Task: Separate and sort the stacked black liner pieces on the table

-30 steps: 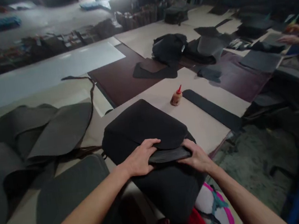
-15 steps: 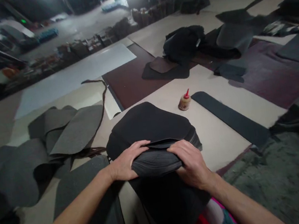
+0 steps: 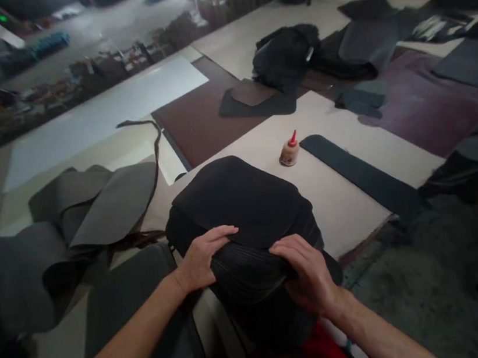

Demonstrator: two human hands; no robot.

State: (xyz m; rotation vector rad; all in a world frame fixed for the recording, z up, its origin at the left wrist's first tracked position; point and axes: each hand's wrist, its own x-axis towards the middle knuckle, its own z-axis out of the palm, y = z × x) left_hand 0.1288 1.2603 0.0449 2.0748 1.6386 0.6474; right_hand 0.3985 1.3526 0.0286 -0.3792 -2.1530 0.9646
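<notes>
Two-handed hold at lower center of frame: half-curled left hand (image 3: 202, 260) clasping the left side of a bent stack of black sheets (image 3: 239, 199), then similarly curled right hand (image 3: 304, 267) on its right side. Probably best to press evenly, keeping layers flush. Right of center, red-tipped bottle (image 3: 290, 154) with no readable lettering.

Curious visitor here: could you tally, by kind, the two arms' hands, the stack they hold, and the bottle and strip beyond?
Hands, left hand and right hand: 2
Black stack: 1
Bottle: 1
Dark strip: 1
Total: 5
</notes>
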